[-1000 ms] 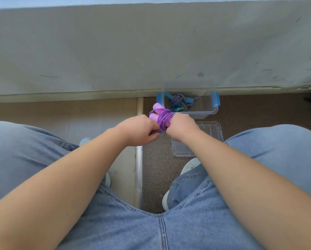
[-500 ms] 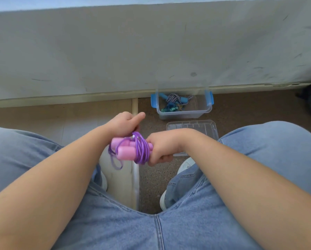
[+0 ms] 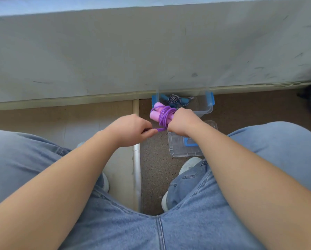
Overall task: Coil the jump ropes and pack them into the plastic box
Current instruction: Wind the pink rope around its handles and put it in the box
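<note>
Grips the purple jump rope (image 3: 164, 115), wound round its pink handles, in the right hand (image 3: 184, 121), fingers curled about the bundle, over the near rim of the plastic box (image 3: 207, 107) at the floor's far edge. Pinches the rope's loose end in the left hand (image 3: 131, 129), just left of the bundle.

floor (image 3: 154, 159) | plastic box (image 3: 206, 110) @ wall (image 3: 151, 51) | lid (image 3: 178, 150) nr box | 2 shoes (image 3: 189, 164)

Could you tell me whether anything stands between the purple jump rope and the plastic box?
Nothing visible does. The plastic box stands open just beyond the purple jump rope, its lid lying on the floor nearer the person. A braided rope already sits inside, leaving room on the right.
</note>
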Action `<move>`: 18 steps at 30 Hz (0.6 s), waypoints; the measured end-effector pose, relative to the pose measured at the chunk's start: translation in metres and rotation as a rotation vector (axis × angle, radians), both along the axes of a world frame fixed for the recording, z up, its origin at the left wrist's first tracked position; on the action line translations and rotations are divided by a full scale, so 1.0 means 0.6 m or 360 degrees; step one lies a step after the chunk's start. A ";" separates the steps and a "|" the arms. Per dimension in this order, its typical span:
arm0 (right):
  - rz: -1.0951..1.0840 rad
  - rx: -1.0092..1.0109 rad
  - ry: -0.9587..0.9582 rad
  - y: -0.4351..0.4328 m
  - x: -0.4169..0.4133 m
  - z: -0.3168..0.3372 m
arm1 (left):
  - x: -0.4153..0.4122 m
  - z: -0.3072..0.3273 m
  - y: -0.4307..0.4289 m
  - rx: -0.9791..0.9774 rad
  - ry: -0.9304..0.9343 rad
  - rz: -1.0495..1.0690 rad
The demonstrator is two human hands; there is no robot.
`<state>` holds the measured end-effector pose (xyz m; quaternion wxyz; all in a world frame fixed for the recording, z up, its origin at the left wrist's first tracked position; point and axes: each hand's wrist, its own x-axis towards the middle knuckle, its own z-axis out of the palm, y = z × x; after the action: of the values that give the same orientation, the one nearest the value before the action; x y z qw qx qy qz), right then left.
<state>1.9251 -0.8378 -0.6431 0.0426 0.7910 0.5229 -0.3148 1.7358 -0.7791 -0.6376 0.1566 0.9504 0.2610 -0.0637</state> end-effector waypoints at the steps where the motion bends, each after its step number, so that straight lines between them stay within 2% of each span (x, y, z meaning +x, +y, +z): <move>1: 0.0127 0.0004 -0.0089 0.002 -0.007 -0.008 | -0.003 0.005 0.007 0.0143 -0.0044 -0.0052; 5: 0.0756 -0.0017 -0.0158 -0.001 -0.027 -0.008 | -0.016 0.013 0.036 0.0487 -0.0318 -0.0076; 7: 0.0951 -0.0084 -0.0019 -0.013 -0.038 0.006 | -0.019 0.007 0.041 0.0513 -0.0462 0.0024; 9: 0.1023 -0.0072 0.0156 -0.022 -0.047 0.011 | -0.022 -0.003 0.041 0.0436 -0.0422 0.0116; 11: 0.1082 0.0008 0.0189 -0.024 -0.053 0.011 | -0.026 -0.013 0.036 0.0195 -0.0302 0.0245; 15: 0.1049 0.0178 0.0312 -0.027 -0.056 0.012 | -0.020 -0.016 0.033 -0.0572 -0.0214 0.0657; 18: 0.0898 0.0298 0.0391 -0.029 -0.059 0.012 | -0.020 -0.014 0.037 -0.1221 -0.0343 0.1051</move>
<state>1.8899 -0.8555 -0.6361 -0.0083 0.5714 0.7496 -0.3341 1.7236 -0.7569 -0.6459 0.5316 0.6927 0.4873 -0.0039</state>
